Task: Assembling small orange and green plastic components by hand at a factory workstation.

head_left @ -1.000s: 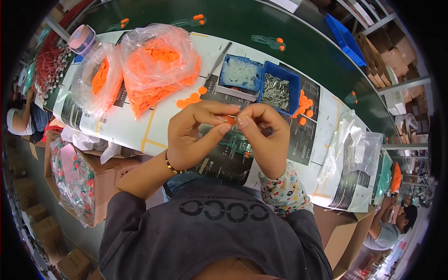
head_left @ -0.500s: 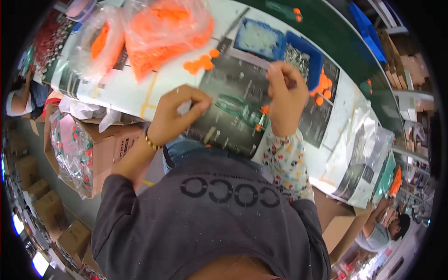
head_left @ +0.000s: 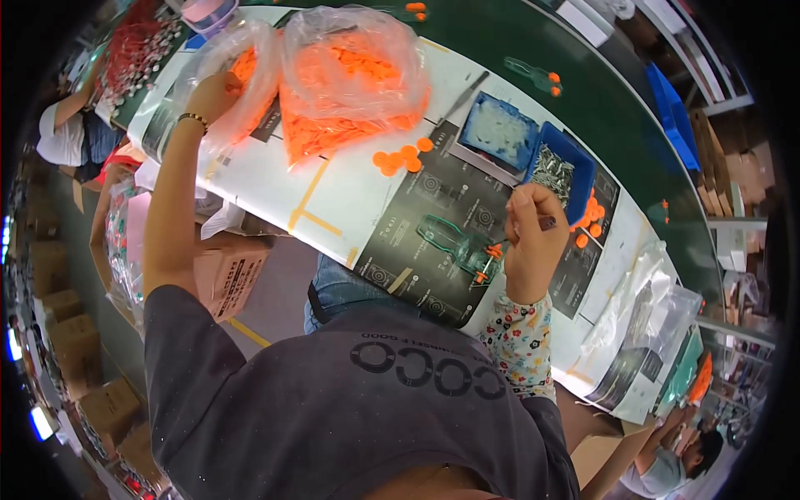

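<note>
My left hand (head_left: 215,98) reaches into the mouth of a clear plastic bag (head_left: 254,104) of small orange parts. Its fingertips are hidden among the bag and parts. My right hand (head_left: 536,250) is closed, thumb against the fingers, around a small tool with a dark end (head_left: 547,222); the rest of it is hidden. Just left of that hand, a clear green plastic piece (head_left: 450,237) with orange parts (head_left: 487,262) on one end lies on a dark printed mat (head_left: 400,242). Beyond my right hand is a blue tray (head_left: 575,158) of metal screws or pins (head_left: 552,171).
A larger bag of orange parts (head_left: 354,92) stands beside the first. Loose orange discs (head_left: 400,158) lie near it, others (head_left: 592,215) right of the tray. A blue box with whitish contents (head_left: 500,129) adjoins the tray. Clear plastic bags (head_left: 642,308) lie at right.
My left hand has moved from beside the mat, far up and left into the orange-part bag. My right hand stays over the mat's right side, still closed. The view has shifted.
</note>
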Action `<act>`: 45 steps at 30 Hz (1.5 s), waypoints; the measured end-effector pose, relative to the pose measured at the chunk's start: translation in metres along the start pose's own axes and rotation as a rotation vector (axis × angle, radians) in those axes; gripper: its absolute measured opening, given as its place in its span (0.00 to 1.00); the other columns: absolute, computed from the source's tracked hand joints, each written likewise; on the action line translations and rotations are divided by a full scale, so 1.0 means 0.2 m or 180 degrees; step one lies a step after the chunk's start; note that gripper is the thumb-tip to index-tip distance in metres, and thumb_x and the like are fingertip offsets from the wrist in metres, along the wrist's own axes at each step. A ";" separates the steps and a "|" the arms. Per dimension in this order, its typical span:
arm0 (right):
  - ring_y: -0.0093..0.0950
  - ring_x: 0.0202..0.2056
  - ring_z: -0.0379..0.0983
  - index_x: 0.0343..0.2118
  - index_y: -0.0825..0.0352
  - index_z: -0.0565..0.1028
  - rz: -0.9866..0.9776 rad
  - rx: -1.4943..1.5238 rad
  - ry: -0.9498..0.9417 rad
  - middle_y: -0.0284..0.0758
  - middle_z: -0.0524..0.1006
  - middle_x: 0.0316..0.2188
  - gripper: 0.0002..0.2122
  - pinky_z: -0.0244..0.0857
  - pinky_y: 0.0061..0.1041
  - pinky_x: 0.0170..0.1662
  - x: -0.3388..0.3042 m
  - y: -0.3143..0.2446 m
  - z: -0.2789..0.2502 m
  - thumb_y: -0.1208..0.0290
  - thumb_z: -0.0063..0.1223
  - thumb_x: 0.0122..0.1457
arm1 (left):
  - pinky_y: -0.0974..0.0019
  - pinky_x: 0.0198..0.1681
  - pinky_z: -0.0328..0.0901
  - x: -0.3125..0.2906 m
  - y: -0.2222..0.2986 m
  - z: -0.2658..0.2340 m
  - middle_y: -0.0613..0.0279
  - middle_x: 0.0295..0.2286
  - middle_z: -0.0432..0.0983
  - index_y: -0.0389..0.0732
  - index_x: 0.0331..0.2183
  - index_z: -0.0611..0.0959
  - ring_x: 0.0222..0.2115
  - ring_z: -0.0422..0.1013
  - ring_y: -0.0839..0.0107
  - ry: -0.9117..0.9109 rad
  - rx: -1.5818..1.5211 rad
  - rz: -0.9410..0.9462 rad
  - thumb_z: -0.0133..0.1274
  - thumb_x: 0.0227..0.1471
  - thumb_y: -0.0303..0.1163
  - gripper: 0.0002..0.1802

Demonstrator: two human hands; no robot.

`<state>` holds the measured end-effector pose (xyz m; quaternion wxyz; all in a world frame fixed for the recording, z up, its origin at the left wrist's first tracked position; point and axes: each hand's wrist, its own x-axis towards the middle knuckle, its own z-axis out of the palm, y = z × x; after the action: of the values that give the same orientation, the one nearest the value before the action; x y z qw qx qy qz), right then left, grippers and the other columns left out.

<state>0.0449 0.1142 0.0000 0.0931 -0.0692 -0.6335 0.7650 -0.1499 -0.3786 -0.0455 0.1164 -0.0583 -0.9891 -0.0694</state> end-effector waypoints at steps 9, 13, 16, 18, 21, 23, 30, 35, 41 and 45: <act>0.10 0.17 0.53 0.32 0.70 0.73 -0.0072 0.0028 -0.0098 0.29 0.71 0.24 0.04 0.41 0.12 0.17 -0.04 -0.03 -0.01 0.75 0.53 0.57 | 0.63 0.35 0.69 -0.08 0.12 -0.05 0.53 0.27 0.79 0.39 0.29 0.80 0.33 0.76 0.60 0.0613 -0.0458 -0.0324 0.54 0.47 0.31 0.06; 0.09 0.18 0.56 0.32 0.70 0.73 -0.0253 -0.0380 -0.0057 0.27 0.71 0.23 0.03 0.45 0.11 0.18 -0.08 -0.03 0.06 0.76 0.53 0.56 | 0.71 0.35 0.68 -0.23 0.69 -0.24 0.60 0.29 0.80 0.37 0.34 0.78 0.32 0.76 0.71 0.1288 -0.2805 -0.0184 0.51 0.54 0.28 0.05; 0.10 0.19 0.58 0.31 0.69 0.74 -0.0832 -0.0976 -0.0275 0.24 0.71 0.22 0.02 0.49 0.11 0.20 -0.10 -0.05 0.13 0.78 0.55 0.54 | 0.73 0.37 0.68 -0.42 1.22 -0.29 0.59 0.35 0.79 0.37 0.37 0.76 0.34 0.75 0.74 0.0407 -0.4433 0.0275 0.50 0.55 0.24 0.06; 0.10 0.19 0.58 0.30 0.69 0.75 -0.1064 -0.1179 -0.0210 0.24 0.71 0.22 0.02 0.50 0.11 0.20 -0.11 -0.07 0.17 0.78 0.55 0.54 | 0.73 0.37 0.68 -0.53 1.47 -0.26 0.55 0.36 0.78 0.36 0.36 0.76 0.34 0.75 0.74 -0.0234 -0.5059 0.0260 0.50 0.55 0.24 0.05; 0.11 0.19 0.59 0.29 0.70 0.75 -0.1481 -0.1556 -0.0152 0.24 0.71 0.22 0.02 0.51 0.11 0.21 -0.11 -0.09 0.22 0.80 0.56 0.52 | 0.72 0.37 0.69 -0.61 1.64 -0.18 0.51 0.38 0.78 0.36 0.34 0.74 0.35 0.75 0.71 -0.0485 -0.5928 0.0089 0.49 0.55 0.23 0.02; 0.11 0.19 0.58 0.27 0.70 0.75 -0.1633 -0.1617 0.0022 0.25 0.71 0.22 0.03 0.51 0.12 0.21 -0.12 -0.09 0.23 0.81 0.57 0.51 | 0.70 0.38 0.69 -0.64 1.71 -0.16 0.47 0.39 0.77 0.36 0.32 0.73 0.37 0.75 0.68 -0.0348 -0.6527 -0.0238 0.49 0.55 0.22 0.01; 0.11 0.18 0.57 0.27 0.70 0.74 -0.1848 -0.1722 0.0200 0.26 0.71 0.21 0.03 0.51 0.13 0.21 -0.12 -0.06 0.20 0.82 0.58 0.50 | 0.65 0.44 0.68 -0.68 1.79 -0.17 0.43 0.43 0.74 0.37 0.30 0.72 0.41 0.74 0.62 -0.0197 -0.7051 -0.0326 0.50 0.53 0.19 0.04; 0.10 0.19 0.57 0.27 0.70 0.74 -0.1706 -0.1605 0.0151 0.25 0.71 0.21 0.03 0.51 0.12 0.21 -0.11 -0.06 0.21 0.82 0.57 0.50 | 0.62 0.48 0.66 -0.70 1.77 -0.15 0.43 0.44 0.73 0.37 0.30 0.72 0.43 0.73 0.62 -0.0209 -0.7123 -0.0274 0.50 0.52 0.18 0.05; 0.09 0.18 0.57 0.28 0.70 0.74 -0.1199 -0.1395 -0.0114 0.24 0.71 0.22 0.02 0.50 0.11 0.20 -0.11 -0.07 0.18 0.79 0.56 0.54 | 0.63 0.49 0.65 -0.70 1.74 -0.14 0.45 0.44 0.73 0.37 0.31 0.73 0.44 0.71 0.63 -0.0057 -0.6845 -0.0002 0.51 0.52 0.19 0.04; 0.09 0.18 0.56 0.31 0.70 0.73 0.0237 -0.0258 -0.0422 0.25 0.71 0.22 0.04 0.48 0.10 0.19 -0.12 -0.12 0.15 0.76 0.54 0.56 | 0.60 0.51 0.63 -0.69 1.70 -0.16 0.45 0.45 0.72 0.39 0.30 0.73 0.47 0.69 0.60 0.0099 -0.5558 0.0810 0.52 0.52 0.22 0.04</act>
<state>0.0622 0.0842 0.0299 0.0196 -0.0457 -0.6657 0.7445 0.0347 -0.0629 -0.0061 0.0505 -0.2352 -0.5673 -0.7876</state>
